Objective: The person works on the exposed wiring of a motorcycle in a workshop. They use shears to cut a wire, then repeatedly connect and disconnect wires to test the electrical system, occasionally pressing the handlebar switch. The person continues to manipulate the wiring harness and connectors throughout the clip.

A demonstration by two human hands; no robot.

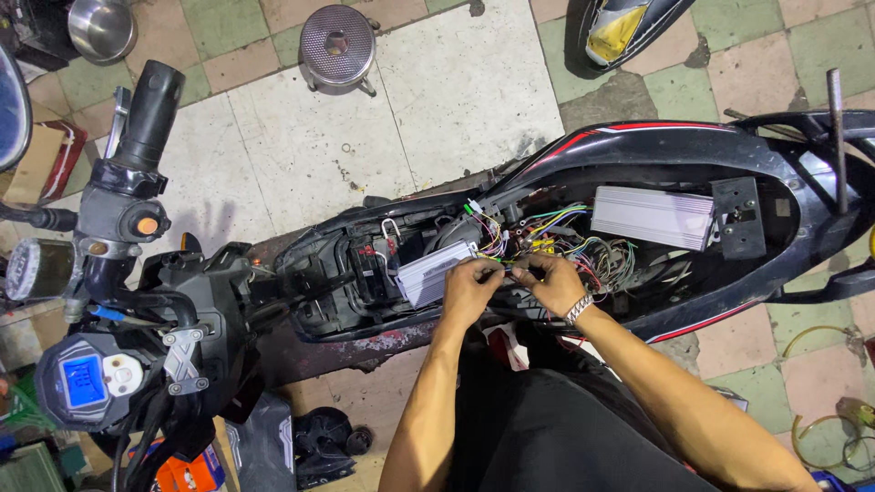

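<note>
Light was bright and even, falling from above onto the pale floor tiles (456, 100), which looked almost washed out. Shadows were soft: a faint one lay beside the handlebar (146, 114) on the tiles. The scooter's open bay (638, 264) was darker, its wiring (565, 241) dim but readable. A dull sheen sat on the black body panel (656, 146) and on the metal stool (337, 41). Focus held across the frame; lines bent slightly at the edges, and the corners dimmed.
</note>
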